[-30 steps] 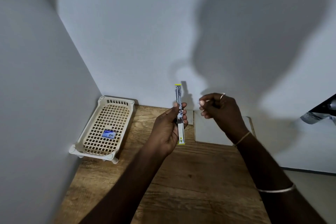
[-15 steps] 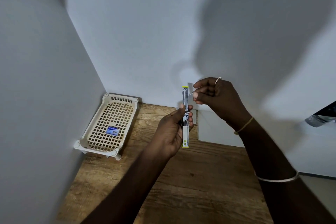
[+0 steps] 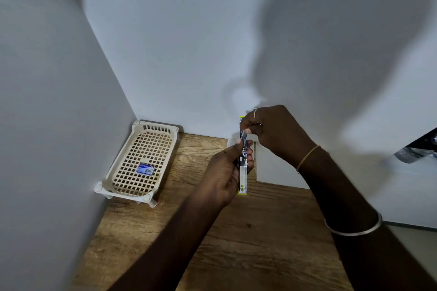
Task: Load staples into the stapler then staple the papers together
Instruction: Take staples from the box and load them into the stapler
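White walls (image 3: 189, 54) met in a corner behind a wooden table (image 3: 248, 243), and both hands were raised above its far part. The left hand (image 3: 224, 172) gripped the stapler (image 3: 243, 177) round its middle, with the thumb on the near side and the fingertips curled round its right edge. The stapler stood upright and swung open into one long strip, with a yellow end at the bottom and another at the top. The right hand (image 3: 272, 132) was at the upper half, its fingers bent and its thumb and fingertips pinched on a thin silvery strip of staples (image 3: 259, 124). That strip was held against the metal channel. Little of it showed, and whether it had entered the channel could not be told. The right hand hid most of the stapler's top.

A ring (image 3: 255, 114) sat on one right finger, a thin cord (image 3: 307, 158) on the wrist, and a pale bangle (image 3: 354, 231) farther up the forearm.

Behind the hands, white paper (image 3: 274, 170) lay flat on the table against the back wall, partly covered from view by the hands and the right forearm. Well to the left, in the corner, stood a cream lattice tray (image 3: 111, 177) on short feet, touching the left wall. A small blue box (image 3: 146, 168) lay inside it, near the middle.

At the right edge, a dark, shiny object (image 3: 416, 151) showed only in part. A broad shadow (image 3: 331, 54) of the person lay across the back wall above the hands.
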`<act>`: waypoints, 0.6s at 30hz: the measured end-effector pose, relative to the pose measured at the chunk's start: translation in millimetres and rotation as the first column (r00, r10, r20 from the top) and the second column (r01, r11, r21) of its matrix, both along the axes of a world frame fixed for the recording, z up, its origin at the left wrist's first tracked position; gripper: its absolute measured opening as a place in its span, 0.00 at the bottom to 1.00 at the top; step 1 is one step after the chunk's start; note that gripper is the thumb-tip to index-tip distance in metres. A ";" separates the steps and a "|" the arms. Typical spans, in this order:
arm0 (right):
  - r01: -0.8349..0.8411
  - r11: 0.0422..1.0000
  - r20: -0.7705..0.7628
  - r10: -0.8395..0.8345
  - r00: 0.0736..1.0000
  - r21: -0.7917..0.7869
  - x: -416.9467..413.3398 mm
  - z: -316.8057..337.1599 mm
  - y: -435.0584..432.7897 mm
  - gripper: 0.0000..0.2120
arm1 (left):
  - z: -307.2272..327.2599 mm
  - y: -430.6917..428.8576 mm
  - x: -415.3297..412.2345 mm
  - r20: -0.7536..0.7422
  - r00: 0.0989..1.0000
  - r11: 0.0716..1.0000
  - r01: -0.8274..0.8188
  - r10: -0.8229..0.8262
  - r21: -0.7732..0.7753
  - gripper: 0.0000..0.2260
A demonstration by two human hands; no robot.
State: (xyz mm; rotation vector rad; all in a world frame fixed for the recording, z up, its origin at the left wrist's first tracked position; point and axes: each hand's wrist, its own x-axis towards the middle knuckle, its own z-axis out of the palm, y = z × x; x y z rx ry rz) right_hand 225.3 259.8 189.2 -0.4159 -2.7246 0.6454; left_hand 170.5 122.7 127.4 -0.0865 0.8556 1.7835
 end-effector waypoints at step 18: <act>-0.008 0.997 0.085 0.001 0.996 0.080 1.6 2.6 -1.6 0.11 | 0.5 -0.1 8.3 0.026 1.000 1.000 0.002 -0.001 -0.023 0.12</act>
